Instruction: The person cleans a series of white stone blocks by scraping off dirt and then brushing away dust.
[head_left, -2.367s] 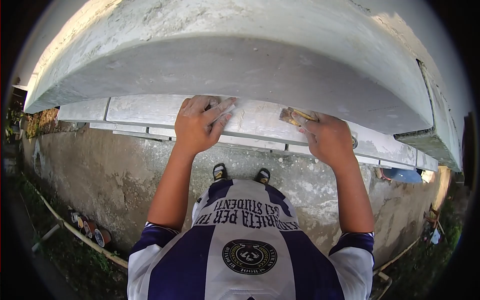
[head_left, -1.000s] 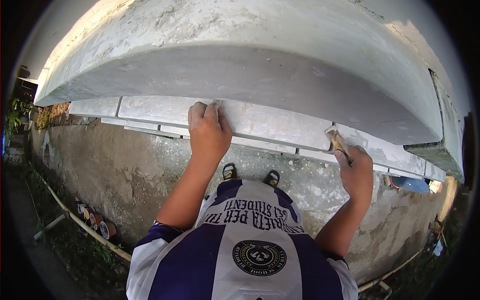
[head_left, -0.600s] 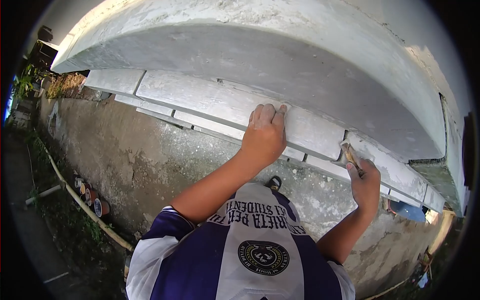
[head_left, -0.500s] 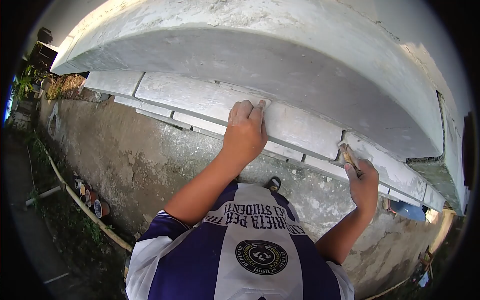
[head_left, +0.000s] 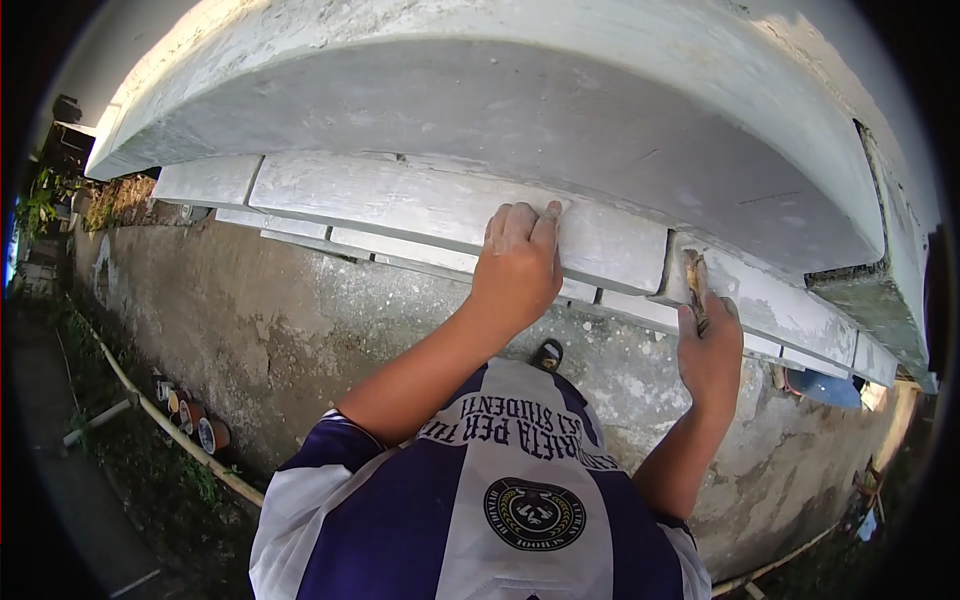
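My left hand [head_left: 518, 262] rests against the pale plastered block course [head_left: 400, 205], near its upper edge. Its fingers are curled and pressed together. A small pale patch shows by the fingertips, and what they hold, if anything, is hidden. In my right hand [head_left: 712, 345] is a worn, plaster-smeared tool with a wooden handle [head_left: 695, 280]. The tool points up at the block face, just right of a dark vertical joint [head_left: 668, 262]. Its working end cannot be made out clearly.
A smooth grey curved ledge [head_left: 480, 105] overhangs the blocks. Below lies stained concrete ground [head_left: 230, 310]. Several pots [head_left: 212, 434] stand beside a bamboo pole [head_left: 170, 425] at left. A blue basin-like object [head_left: 825, 388] is at lower right.
My left hand has shifted right along the blocks relative to the joint. My right hand's tool has swung more upright and moved from the joint's edge onto the block right of it. The view has shifted slightly.
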